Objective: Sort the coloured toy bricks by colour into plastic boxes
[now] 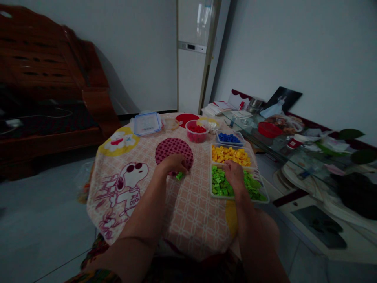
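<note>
- Green bricks (179,176) sit on the cloth-covered desk (194,212) under the left hand (173,163); its fingers curl down onto them (grip unclear)
- right hand (234,175) dips into the green tray (259,192); fingers buried, state cannot be told
- yellow tray (230,154) lies just behind; maroon disc (173,149) by the left hand

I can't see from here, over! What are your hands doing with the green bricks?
Left hand on green brick, by the dark red round mat. Right hand in the green brick tray, grip hidden. Yellow brick tray just behind, nothing blocking.
</note>
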Tool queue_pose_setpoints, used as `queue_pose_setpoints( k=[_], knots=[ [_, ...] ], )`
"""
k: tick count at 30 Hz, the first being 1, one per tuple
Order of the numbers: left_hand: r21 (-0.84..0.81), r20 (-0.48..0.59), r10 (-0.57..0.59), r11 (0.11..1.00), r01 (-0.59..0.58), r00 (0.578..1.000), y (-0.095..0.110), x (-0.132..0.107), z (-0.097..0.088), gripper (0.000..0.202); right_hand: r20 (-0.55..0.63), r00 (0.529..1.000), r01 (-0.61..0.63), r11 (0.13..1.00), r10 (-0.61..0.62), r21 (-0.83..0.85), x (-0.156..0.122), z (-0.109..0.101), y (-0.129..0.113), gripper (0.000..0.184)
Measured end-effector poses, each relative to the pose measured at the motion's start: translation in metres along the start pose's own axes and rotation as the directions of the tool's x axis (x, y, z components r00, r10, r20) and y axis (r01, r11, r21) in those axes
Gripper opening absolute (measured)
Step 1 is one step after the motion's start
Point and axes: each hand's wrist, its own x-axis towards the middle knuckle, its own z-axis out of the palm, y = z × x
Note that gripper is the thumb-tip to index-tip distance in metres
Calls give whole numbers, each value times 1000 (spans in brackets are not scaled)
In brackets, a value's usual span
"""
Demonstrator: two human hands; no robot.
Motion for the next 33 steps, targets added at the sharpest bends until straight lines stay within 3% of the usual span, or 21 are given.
queue_pose_setpoints(
  k=[5, 8, 10, 12, 15, 18, 21, 26, 29, 33],
  knots=[
    [-51, 29, -6, 999, 7, 1000, 3, -1, 1, 13, 7, 1000, -13, 1000, 13, 1, 1, 1, 1, 30],
    [-109, -98, 111, 987, -121, 989, 13, -1, -1, 13, 9, 1000, -18, 1000, 18, 11, 1, 0, 0, 31],
    [-190, -217, 192, 953, -235, 957, 25, 1, 2, 16, 13, 1000, -13, 1000, 13, 11, 1, -1, 0, 31],
    [-334, -293, 222, 888, -317, 930, 40, 5, 10, 22, 15, 1000, -10, 1000, 9, 12, 0, -2, -1, 32],
    [-564, -310, 246, 730, -386, 918, 65, 11, 28, 28, 11, 1000, -11, 1000, 11, 26, 0, -2, -2, 34],
    [-641, -320, 302, 629, -440, 898, 84, 17, 47, 25, -25, 999, -33, 997, 35, 76, 1, -1, -2, 35],
    [-529, -372, 353, 679, -508, 859, 94, 18, 57, 17, -93, 994, -34, 969, 59, 244, 2, -1, 2, 39],
    [-153, -412, 433, 834, -530, 802, 100, 12, 59, 18, -135, 972, -77, 807, 190, 586, 5, -13, 27, 47],
    [36, -333, 497, 856, -516, 801, 107, 7, 61, 24, -267, 918, -105, 830, 293, 547, 8, -28, 52, 48],
    [215, -283, 524, 851, -479, 803, 119, 2, 71, 26, -444, 817, -232, 915, 367, 330, 6, -49, 79, 47]
  ],
)
